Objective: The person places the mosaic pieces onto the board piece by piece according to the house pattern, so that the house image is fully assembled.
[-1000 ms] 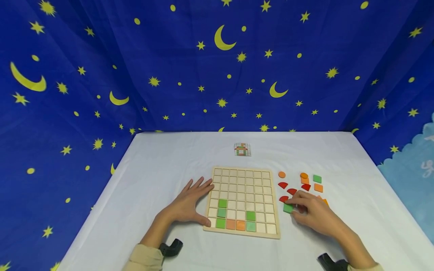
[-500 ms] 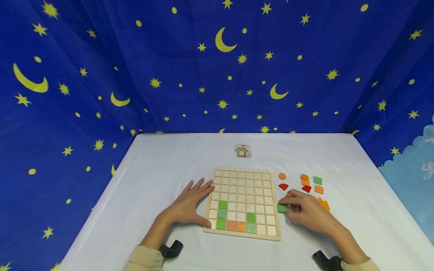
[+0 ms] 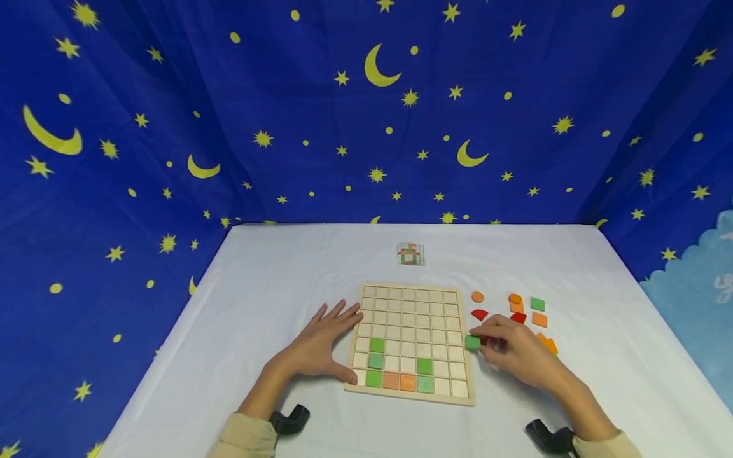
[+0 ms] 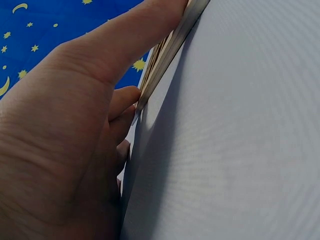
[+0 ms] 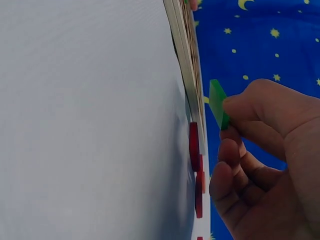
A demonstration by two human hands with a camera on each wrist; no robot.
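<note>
A wooden grid board (image 3: 412, 399) lies on the white table, with several green and orange square tiles set in its lower cells. My left hand (image 3: 316, 348) rests at the board's left edge, fingers spread and fairly straight, the thumb at the lower left corner. In the right wrist view, a green square tile (image 5: 218, 104) is pinched between thumb and fingers of my right hand (image 5: 270, 145), raised off the table. In the head view that tile sits at the board's right edge. Beneath and beside the right hand lie red quarter-circle pieces (image 5: 194, 146), some partly hidden.
Right of the board lie an orange disc (image 3: 478, 297), another green square (image 3: 537, 304), an orange square (image 3: 539, 320) and further loose pieces. A small pattern card (image 3: 411, 254) lies behind the board. Blue star-patterned cloth (image 3: 321, 95) hangs around the table.
My right hand has picked up the green tile from among the loose pieces and carried it left to the board's right edge. My left hand has stayed in place.
</note>
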